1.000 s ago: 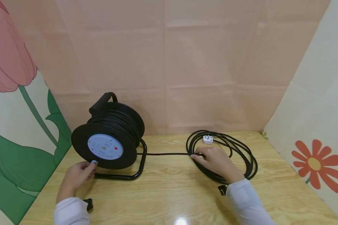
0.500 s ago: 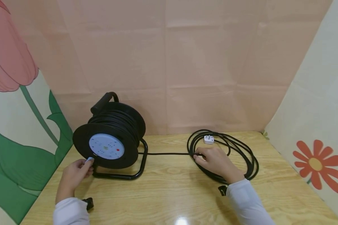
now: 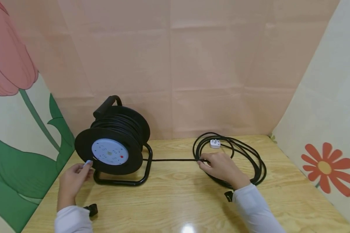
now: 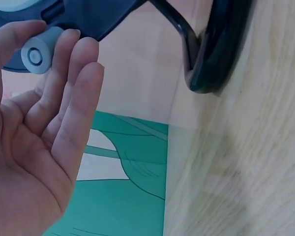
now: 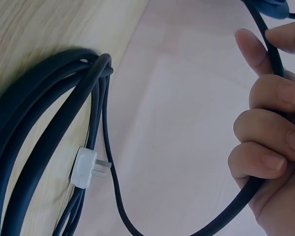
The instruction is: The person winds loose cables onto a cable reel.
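Note:
On the left in the head view stands a black cable reel (image 3: 83,147) with a pale socket panel (image 3: 110,151) and black cable wound round its drum. My left hand (image 3: 71,183) pinches a small light-blue crank knob (image 4: 42,49) at the reel's lower left edge; in the left wrist view thumb and fingers lie about it. A stretch of black cable (image 3: 172,159) runs from the reel to my right hand (image 3: 223,170), whose fingers curl round it in the right wrist view. Beneath that hand lies a loose cable coil (image 3: 259,165) with a white plug (image 5: 83,168) inside it.
The reel rests on a black tube frame (image 3: 119,183) on the wood-grain table (image 3: 163,200). A pink backdrop (image 3: 172,81) rises behind, with flower-printed sheets (image 3: 323,106) at the sides. Dark wrist mounts show near both sleeves.
My left hand and the knob have moved left and slightly up, and the reel's panel has turned a little clockwise. The right hand stays nearly still while a loop near the plug shifts.

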The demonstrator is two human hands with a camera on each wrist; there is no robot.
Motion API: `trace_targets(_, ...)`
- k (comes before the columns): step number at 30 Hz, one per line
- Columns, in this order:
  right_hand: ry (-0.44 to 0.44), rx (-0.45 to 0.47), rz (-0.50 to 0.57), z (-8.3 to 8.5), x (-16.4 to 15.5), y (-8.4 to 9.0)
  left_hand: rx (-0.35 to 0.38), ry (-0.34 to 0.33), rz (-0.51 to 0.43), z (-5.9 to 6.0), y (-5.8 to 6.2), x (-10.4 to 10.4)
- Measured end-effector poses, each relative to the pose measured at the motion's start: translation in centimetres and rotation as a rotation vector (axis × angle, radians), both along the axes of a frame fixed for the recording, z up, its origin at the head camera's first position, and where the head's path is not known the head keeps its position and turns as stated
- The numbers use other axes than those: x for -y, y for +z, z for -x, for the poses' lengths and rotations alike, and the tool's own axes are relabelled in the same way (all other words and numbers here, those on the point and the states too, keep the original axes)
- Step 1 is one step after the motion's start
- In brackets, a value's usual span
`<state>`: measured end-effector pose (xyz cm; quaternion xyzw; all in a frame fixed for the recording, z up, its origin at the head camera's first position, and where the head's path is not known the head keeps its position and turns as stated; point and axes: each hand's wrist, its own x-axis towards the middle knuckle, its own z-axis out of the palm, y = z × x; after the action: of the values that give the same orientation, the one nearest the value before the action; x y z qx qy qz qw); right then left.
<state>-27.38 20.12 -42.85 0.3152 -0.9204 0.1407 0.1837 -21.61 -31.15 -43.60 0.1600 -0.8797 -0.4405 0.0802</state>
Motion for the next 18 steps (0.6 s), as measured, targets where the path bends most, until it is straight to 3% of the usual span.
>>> trace_targets(10,0.011,-0.001,-0.028,0.3,1.2,0.3,-0.183,0.091,-0.254,0.0,0.7,-0.7)
trace_targets(18,0.017,0.089,-0.036,0.6,3.0,0.1,-0.344,0.251,-0.622,0.3,1.7,-1.4)
